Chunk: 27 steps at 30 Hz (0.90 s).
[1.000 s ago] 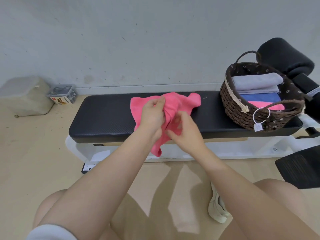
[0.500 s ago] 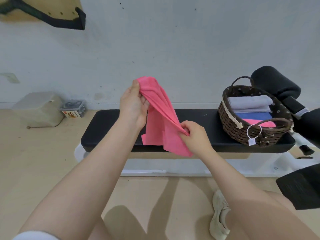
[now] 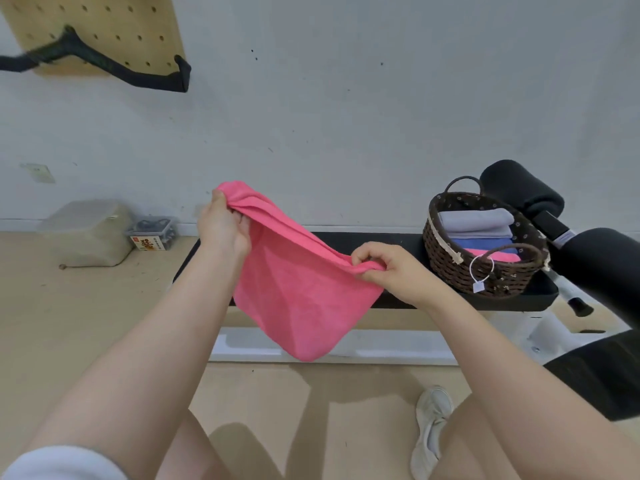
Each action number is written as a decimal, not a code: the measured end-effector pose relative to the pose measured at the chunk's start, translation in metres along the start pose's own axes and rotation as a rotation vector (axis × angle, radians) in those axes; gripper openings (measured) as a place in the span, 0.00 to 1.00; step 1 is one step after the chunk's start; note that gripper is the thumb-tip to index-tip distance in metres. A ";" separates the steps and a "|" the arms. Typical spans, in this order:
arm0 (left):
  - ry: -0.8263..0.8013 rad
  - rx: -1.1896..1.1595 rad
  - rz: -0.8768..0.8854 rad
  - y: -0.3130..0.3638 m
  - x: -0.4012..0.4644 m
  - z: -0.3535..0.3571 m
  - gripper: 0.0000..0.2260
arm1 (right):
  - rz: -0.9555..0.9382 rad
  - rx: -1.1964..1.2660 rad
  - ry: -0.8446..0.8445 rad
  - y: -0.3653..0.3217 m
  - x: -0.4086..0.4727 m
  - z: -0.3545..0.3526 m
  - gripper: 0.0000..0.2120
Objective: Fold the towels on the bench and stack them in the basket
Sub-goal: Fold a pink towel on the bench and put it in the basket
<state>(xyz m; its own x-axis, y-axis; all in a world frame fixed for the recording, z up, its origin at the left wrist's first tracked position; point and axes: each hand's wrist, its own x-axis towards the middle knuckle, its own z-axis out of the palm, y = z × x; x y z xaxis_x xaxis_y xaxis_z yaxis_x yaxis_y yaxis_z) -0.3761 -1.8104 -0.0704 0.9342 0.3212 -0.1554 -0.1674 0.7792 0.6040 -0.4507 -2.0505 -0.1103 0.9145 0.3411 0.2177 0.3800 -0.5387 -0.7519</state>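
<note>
Pink towel [image 3: 298,292] is up in the air, in front of the bench [image 3: 391,237] w/ its lower corner hanging past the bench's front edge; no part of it rests on the pad. Left hand [image 3: 223,226] has its grip closed on the top-left corner, thumb over the bunched edge, held higher than the other. Right hand [image 3: 393,270] pinches the top-right corner, fingers curled round a small wad of cloth, just left of the basket [image 3: 450,268]. The top edge runs as a slanted, rolled fold between the 2 hands; the rest droops in a loose pouch.

Room: the black bench pad left of the basket is bare where it shows behind the towel & arms. Basket sits at the bench's right end, its near wall close to the front edge. Right of the basket, 2 black padded rollers [image 3: 519,188] crowd that end.

Basket: dark wicker, 2 loop handles, patterned liner. Inside, 3 folded towels counted by colour: grey [image 3: 474,221] at the back, blue [image 3: 481,244] in the middle, pink [image 3: 495,256] nearest. A white ring w/ a small tag [image 3: 479,286] hangs off the near handle; tag text too small to read.

Far left of the bench, on the floor by the wall: 1 cloudy plastic bin [image 3: 86,233] & 1 small clear box [image 3: 152,233] w/ an orange label, characters not legible. On the wall above, a pegboard [image 3: 104,26] carries 1 black bent bar [image 3: 104,64]. Below the bench, 1 pale shoe [image 3: 431,427] on the floor.
</note>
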 end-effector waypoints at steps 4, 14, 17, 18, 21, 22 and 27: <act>0.052 0.019 0.052 0.011 -0.005 -0.005 0.05 | 0.056 -0.502 0.006 0.007 -0.004 -0.017 0.02; 0.144 0.624 0.282 0.005 -0.010 -0.016 0.12 | 0.163 -0.378 0.605 0.001 0.001 -0.029 0.07; 0.112 0.671 0.289 0.010 -0.007 -0.014 0.12 | 0.178 0.083 0.701 -0.008 0.017 -0.038 0.08; 0.104 0.674 0.298 0.012 -0.006 -0.010 0.12 | 0.154 0.223 0.717 -0.010 0.022 -0.041 0.11; 0.091 0.652 0.297 0.019 0.004 0.003 0.10 | 0.072 0.568 0.729 -0.012 0.039 -0.051 0.14; 0.090 0.613 0.279 0.021 0.010 0.008 0.09 | 0.069 0.607 0.715 -0.009 0.048 -0.055 0.15; 0.106 0.458 0.181 0.015 0.051 0.028 0.06 | 0.202 0.156 0.652 0.026 0.105 -0.072 0.06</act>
<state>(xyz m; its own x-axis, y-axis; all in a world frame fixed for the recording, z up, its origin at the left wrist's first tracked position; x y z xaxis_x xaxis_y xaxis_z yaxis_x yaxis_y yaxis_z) -0.3222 -1.7981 -0.0474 0.8621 0.5004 -0.0806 -0.1461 0.3976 0.9059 -0.3348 -2.0844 -0.0618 0.8806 -0.3120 0.3567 0.2142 -0.4094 -0.8868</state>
